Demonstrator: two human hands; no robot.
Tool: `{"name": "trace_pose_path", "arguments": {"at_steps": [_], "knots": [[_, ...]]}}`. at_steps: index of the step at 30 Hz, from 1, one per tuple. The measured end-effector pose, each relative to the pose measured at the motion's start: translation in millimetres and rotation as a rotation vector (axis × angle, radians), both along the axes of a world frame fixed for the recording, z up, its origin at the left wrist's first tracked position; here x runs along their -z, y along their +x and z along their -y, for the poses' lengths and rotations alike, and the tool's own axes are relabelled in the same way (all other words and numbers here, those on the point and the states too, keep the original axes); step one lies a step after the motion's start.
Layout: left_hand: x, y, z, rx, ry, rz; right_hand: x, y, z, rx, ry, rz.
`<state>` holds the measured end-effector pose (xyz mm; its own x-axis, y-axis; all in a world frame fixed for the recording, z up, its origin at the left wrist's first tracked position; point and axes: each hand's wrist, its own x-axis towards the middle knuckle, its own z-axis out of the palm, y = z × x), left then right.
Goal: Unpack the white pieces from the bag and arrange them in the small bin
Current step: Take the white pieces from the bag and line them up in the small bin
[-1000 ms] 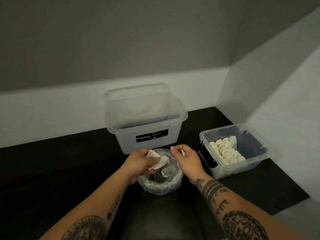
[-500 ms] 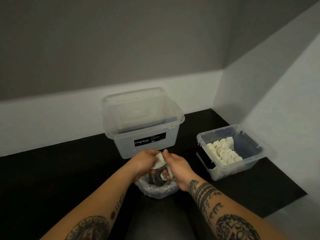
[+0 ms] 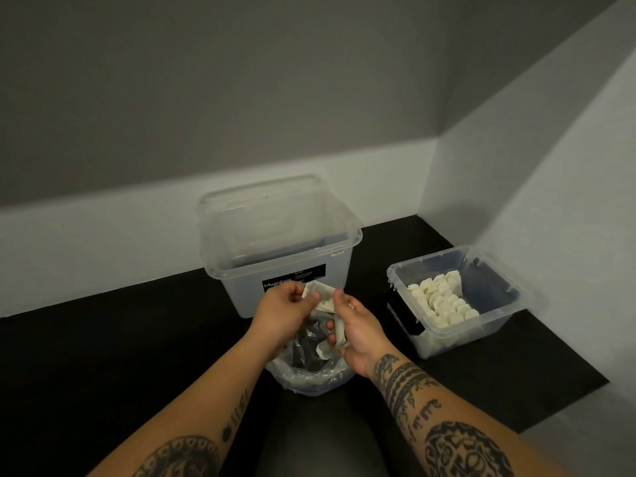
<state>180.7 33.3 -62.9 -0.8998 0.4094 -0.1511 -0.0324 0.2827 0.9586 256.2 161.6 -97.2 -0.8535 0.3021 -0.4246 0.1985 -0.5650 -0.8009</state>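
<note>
Roughly midway: small bin (image 3: 490,290) half lined with white pieces (image 3: 442,301); left hand (image 3: 280,313), right hand (image 3: 359,333) pinching more above bag (image 3: 309,378), perhaps few remaining inside.

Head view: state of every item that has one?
Large clear plastic bin: open, no pieces seen inside.
Small clear plastic bin: open, part-filled with rows of white pieces.
Clear plastic bag: mouth open, loose white piece inside.
Left hand: pinches crumpled white piece above the bag.
Right hand: grips second white piece, thumb on the crumpled one.
</note>
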Motion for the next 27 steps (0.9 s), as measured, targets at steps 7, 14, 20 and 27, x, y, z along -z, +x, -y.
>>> {"name": "trace_pose_path", "arguments": {"at_steps": [7,14,20,27], "knots": [[-26.0,-13.8,10.7,0.452,-0.174,-0.172,-20.5,5.8,-26.1,-0.101,-0.37,-0.026],[-40.2,-21.6,0.4,0.667,-0.098,-0.084,-15.8,7.1,-33.2,-0.349,-0.205,-0.063],[-44.6,-32.0,-6.9,0.782,-0.198,-0.043,-17.6,6.6,-43.4,-0.481,-0.186,-0.083],[-29.8,-29.0,-26.1,0.562,-0.301,-0.343,-22.1,4.9,-46.3,-0.484,-0.212,-0.104]]}}
